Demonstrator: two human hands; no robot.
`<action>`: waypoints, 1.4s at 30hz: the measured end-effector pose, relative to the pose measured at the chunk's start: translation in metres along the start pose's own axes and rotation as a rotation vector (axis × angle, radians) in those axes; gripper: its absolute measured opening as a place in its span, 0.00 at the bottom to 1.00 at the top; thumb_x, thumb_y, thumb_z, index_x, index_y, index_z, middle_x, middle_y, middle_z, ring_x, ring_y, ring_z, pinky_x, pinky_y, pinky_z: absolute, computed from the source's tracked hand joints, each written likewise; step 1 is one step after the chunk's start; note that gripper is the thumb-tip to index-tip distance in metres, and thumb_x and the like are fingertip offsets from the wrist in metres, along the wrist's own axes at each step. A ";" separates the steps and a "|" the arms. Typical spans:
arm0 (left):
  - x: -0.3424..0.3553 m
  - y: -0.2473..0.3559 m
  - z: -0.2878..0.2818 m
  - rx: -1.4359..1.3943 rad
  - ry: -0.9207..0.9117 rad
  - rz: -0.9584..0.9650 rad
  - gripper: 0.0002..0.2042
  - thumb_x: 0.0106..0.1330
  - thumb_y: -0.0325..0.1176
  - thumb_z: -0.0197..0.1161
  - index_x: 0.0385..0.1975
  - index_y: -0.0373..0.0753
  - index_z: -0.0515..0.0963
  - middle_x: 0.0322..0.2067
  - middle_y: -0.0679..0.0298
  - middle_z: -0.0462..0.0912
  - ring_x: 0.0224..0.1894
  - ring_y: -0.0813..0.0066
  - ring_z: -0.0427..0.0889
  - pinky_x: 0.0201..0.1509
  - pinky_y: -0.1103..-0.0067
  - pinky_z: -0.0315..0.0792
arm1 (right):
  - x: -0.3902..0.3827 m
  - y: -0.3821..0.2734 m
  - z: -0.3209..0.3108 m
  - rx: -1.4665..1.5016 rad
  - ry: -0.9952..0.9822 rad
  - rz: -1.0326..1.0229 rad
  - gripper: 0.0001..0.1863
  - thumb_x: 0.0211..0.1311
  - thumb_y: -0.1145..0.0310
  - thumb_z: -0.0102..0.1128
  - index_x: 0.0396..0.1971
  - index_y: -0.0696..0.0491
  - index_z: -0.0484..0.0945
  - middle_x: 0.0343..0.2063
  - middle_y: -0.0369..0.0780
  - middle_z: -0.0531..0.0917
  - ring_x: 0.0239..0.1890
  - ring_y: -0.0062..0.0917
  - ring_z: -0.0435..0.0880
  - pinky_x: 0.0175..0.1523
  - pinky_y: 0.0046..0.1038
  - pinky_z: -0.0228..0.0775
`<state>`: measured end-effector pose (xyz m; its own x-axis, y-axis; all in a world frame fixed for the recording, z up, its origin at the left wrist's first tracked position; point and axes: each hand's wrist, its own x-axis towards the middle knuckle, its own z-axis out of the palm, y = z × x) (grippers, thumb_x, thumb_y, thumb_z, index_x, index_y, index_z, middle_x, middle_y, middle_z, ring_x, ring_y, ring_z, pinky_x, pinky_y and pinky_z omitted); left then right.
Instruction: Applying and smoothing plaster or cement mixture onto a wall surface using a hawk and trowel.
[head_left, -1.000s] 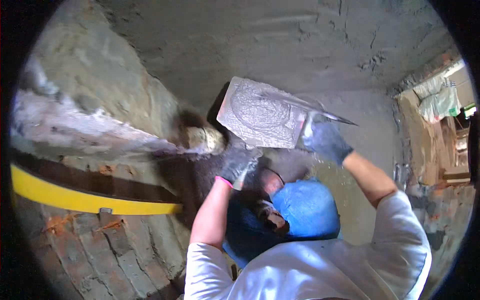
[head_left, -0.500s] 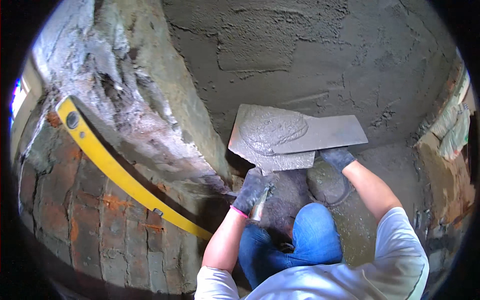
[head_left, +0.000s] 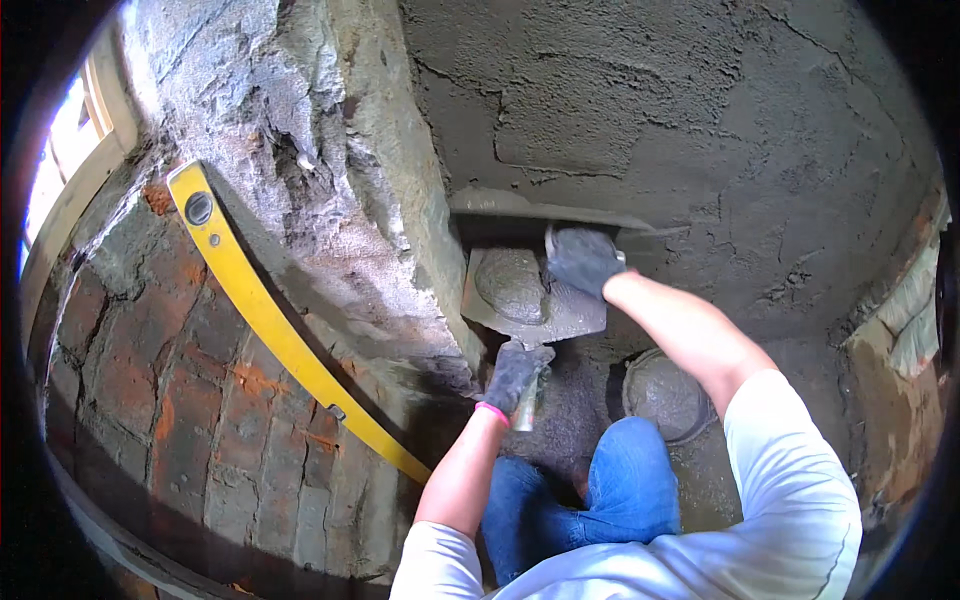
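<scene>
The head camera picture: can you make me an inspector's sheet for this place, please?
Surface: wall ahead coated in grey mortar, partly rough.
Job's things: board carrying a mortar heap; trowel, blade up at the wall.
Clutter: yellow spirit level at left; round tub of grey material right of centre.
Hands: both gloved; left hand holds the board at its near end; right hand holds the trowel, handle mostly hidden.
Cables: nothing seen.
Surroundings: brickwork at left, rough pillar beside the coated wall, pale bag at the right edge.
</scene>
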<state>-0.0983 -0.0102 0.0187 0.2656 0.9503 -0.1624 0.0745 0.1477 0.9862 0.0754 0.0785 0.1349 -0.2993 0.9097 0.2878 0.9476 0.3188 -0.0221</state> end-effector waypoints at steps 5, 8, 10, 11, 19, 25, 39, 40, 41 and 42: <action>0.002 0.000 0.009 -0.282 -0.001 -0.126 0.06 0.56 0.31 0.63 0.21 0.42 0.73 0.13 0.70 0.71 0.11 0.77 0.68 0.13 0.79 0.61 | 0.047 0.017 -0.040 -0.157 0.128 -0.272 0.17 0.52 0.65 0.47 0.31 0.64 0.77 0.22 0.52 0.81 0.25 0.41 0.82 0.30 0.41 0.72; 0.001 0.007 0.010 -0.233 -0.042 -0.154 0.07 0.55 0.29 0.65 0.29 0.40 0.73 0.16 0.66 0.74 0.14 0.75 0.72 0.15 0.78 0.67 | 0.067 0.024 -0.094 -0.767 0.087 -0.649 0.13 0.45 0.62 0.54 0.21 0.57 0.78 0.21 0.44 0.80 0.28 0.31 0.81 0.31 0.32 0.74; 0.001 0.004 0.002 -0.247 -0.032 -0.160 0.07 0.55 0.30 0.65 0.29 0.40 0.73 0.16 0.66 0.74 0.15 0.76 0.72 0.15 0.78 0.67 | 0.072 -0.003 -0.135 -0.652 -0.068 -0.510 0.13 0.42 0.61 0.56 0.25 0.54 0.79 0.27 0.41 0.81 0.36 0.32 0.81 0.37 0.33 0.74; -0.001 -0.004 -0.004 -0.262 -0.034 -0.186 0.07 0.55 0.30 0.65 0.29 0.40 0.73 0.17 0.66 0.74 0.15 0.76 0.72 0.16 0.78 0.67 | 0.052 -0.039 -0.176 -0.022 -0.197 -0.088 0.13 0.39 0.62 0.57 0.26 0.54 0.79 0.29 0.43 0.81 0.36 0.33 0.81 0.38 0.32 0.73; -0.002 0.003 0.003 -0.232 -0.032 -0.184 0.08 0.54 0.31 0.65 0.28 0.40 0.72 0.16 0.65 0.74 0.13 0.75 0.71 0.14 0.78 0.67 | 0.084 -0.017 -0.237 0.302 -0.127 -0.083 0.09 0.38 0.66 0.58 0.21 0.55 0.80 0.20 0.41 0.81 0.22 0.31 0.80 0.29 0.30 0.73; -0.002 0.011 0.007 -0.266 -0.062 -0.184 0.06 0.54 0.30 0.64 0.26 0.41 0.72 0.15 0.66 0.73 0.13 0.75 0.71 0.14 0.78 0.66 | 0.087 -0.001 -0.222 -1.049 0.601 -0.583 0.07 0.45 0.66 0.53 0.16 0.52 0.78 0.19 0.47 0.79 0.23 0.38 0.80 0.30 0.36 0.73; -0.009 0.013 0.007 -0.354 -0.082 -0.197 0.06 0.54 0.29 0.64 0.23 0.42 0.72 0.13 0.66 0.72 0.10 0.74 0.70 0.11 0.78 0.64 | 0.084 -0.001 -0.193 -0.441 0.321 -0.310 0.25 0.54 0.67 0.44 0.43 0.76 0.69 0.19 0.54 0.79 0.23 0.42 0.81 0.28 0.40 0.72; -0.010 0.013 0.006 -0.351 -0.078 -0.199 0.06 0.54 0.29 0.64 0.23 0.42 0.72 0.13 0.66 0.72 0.10 0.74 0.70 0.11 0.78 0.64 | 0.085 -0.003 -0.201 -0.472 0.313 -0.304 0.24 0.54 0.67 0.44 0.43 0.75 0.69 0.20 0.54 0.79 0.24 0.43 0.81 0.30 0.41 0.72; -0.010 0.013 0.006 -0.347 -0.075 -0.202 0.06 0.54 0.29 0.64 0.23 0.42 0.72 0.13 0.66 0.72 0.10 0.74 0.70 0.11 0.78 0.64 | 0.084 -0.006 -0.208 -0.504 0.304 -0.298 0.24 0.54 0.67 0.43 0.42 0.74 0.70 0.21 0.54 0.79 0.25 0.43 0.80 0.31 0.41 0.72; -0.011 0.017 0.006 -0.336 -0.061 -0.210 0.06 0.54 0.29 0.64 0.24 0.41 0.72 0.13 0.65 0.72 0.11 0.74 0.70 0.12 0.78 0.64 | 0.085 -0.009 -0.211 -0.437 0.259 -0.190 0.24 0.54 0.66 0.42 0.45 0.70 0.70 0.23 0.52 0.80 0.27 0.44 0.80 0.33 0.42 0.71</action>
<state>-0.0942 -0.0197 0.0374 0.3349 0.8737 -0.3529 -0.1826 0.4276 0.8853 0.0651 0.0969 0.3617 -0.4849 0.7337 0.4760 0.8542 0.2808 0.4376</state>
